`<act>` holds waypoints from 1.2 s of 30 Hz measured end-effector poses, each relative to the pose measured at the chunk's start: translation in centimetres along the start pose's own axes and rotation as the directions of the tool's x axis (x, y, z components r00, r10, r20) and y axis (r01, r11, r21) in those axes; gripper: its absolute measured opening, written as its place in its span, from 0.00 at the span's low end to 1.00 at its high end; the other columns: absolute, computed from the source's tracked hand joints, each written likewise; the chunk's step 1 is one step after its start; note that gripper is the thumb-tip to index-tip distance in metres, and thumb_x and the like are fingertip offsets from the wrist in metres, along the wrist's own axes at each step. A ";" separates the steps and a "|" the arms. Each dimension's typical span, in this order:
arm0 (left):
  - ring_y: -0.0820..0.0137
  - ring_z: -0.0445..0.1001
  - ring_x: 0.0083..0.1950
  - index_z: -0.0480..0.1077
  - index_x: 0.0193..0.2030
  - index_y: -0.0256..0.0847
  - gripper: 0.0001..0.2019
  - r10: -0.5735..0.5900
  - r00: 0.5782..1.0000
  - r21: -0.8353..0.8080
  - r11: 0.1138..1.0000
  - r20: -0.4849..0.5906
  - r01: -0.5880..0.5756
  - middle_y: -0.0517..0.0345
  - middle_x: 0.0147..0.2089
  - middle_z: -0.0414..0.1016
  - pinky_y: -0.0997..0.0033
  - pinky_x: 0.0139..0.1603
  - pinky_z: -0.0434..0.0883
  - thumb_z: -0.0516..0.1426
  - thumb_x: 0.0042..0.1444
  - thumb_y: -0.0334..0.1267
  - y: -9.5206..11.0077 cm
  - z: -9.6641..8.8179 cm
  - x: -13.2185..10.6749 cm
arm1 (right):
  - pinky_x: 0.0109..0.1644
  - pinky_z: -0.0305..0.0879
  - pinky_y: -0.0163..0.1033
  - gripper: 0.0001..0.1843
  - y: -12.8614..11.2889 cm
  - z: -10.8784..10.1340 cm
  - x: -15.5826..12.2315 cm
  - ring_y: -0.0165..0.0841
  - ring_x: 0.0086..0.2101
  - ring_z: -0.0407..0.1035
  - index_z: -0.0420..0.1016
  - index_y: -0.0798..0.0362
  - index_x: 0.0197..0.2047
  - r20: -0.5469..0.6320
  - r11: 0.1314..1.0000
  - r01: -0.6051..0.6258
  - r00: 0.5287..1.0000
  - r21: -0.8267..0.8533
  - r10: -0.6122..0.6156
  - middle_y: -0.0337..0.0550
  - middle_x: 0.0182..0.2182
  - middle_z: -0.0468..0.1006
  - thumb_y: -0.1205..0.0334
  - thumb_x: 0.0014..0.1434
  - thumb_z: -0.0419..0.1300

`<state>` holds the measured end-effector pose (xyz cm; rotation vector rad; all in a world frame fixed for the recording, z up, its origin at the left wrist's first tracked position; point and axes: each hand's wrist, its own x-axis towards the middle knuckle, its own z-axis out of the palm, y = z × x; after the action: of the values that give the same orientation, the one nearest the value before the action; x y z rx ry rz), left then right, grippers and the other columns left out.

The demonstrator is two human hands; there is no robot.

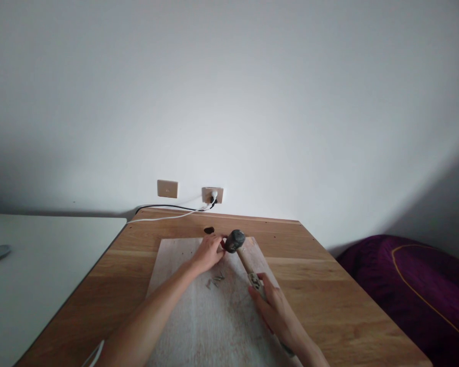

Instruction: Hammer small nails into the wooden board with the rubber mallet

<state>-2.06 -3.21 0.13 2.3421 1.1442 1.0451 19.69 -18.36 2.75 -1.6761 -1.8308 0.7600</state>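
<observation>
My right hand (272, 305) is wrapped round the wooden handle of a hammer (245, 258). Its dark head (234, 240) hangs low over the far end of a pale, worn board (214, 316) lying on the wooden table (321, 285). My left hand (209, 252) rests on the board right beside the hammer head, fingers pinched together on something too small to make out. Several loose nails (215, 280) lie on the board between my forearms.
A small dark thing (209, 230) sits on the table behind the board. White and black cables (168, 213) run from a wall socket (212, 194). A white table (42, 275) stands at the left, purple bedding (413, 285) at the right.
</observation>
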 end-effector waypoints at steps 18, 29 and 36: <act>0.58 0.76 0.55 0.73 0.54 0.40 0.22 -0.038 0.999 -0.052 0.998 0.018 0.039 0.49 0.51 0.80 0.61 0.59 0.69 0.65 0.50 0.28 0.4 -0.4 -0.2 | 0.17 0.52 0.29 0.16 -1.5 -0.8 0.4 0.27 0.13 0.61 0.62 0.51 0.51 0.081 0.998 -0.024 0.997 0.059 0.019 0.27 0.17 0.66 0.49 0.70 0.46; 0.62 0.79 0.49 0.74 0.54 0.40 0.22 -0.050 0.998 -0.075 0.996 0.024 0.052 0.54 0.44 0.82 0.63 0.56 0.70 0.61 0.52 0.22 0.0 -0.2 0.1 | 0.13 0.51 0.27 0.19 -1.5 -1.6 -0.7 0.27 0.12 0.59 0.62 0.51 0.50 0.117 0.989 -0.114 0.988 0.092 0.103 0.26 0.15 0.63 0.45 0.68 0.47; 0.62 0.80 0.49 0.76 0.52 0.40 0.21 -0.051 0.999 -0.102 0.993 0.016 0.053 0.54 0.42 0.83 0.63 0.56 0.71 0.60 0.52 0.20 0.2 -0.3 0.3 | 0.15 0.54 0.29 0.23 -0.6 -1.1 -0.6 0.29 0.14 0.62 0.64 0.52 0.55 0.107 0.990 -0.112 0.989 0.079 0.104 0.27 0.16 0.63 0.42 0.68 0.47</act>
<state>-2.07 -3.16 0.61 2.2254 1.1136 1.0435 20.05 -18.98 3.94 -1.7211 -1.7599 0.9725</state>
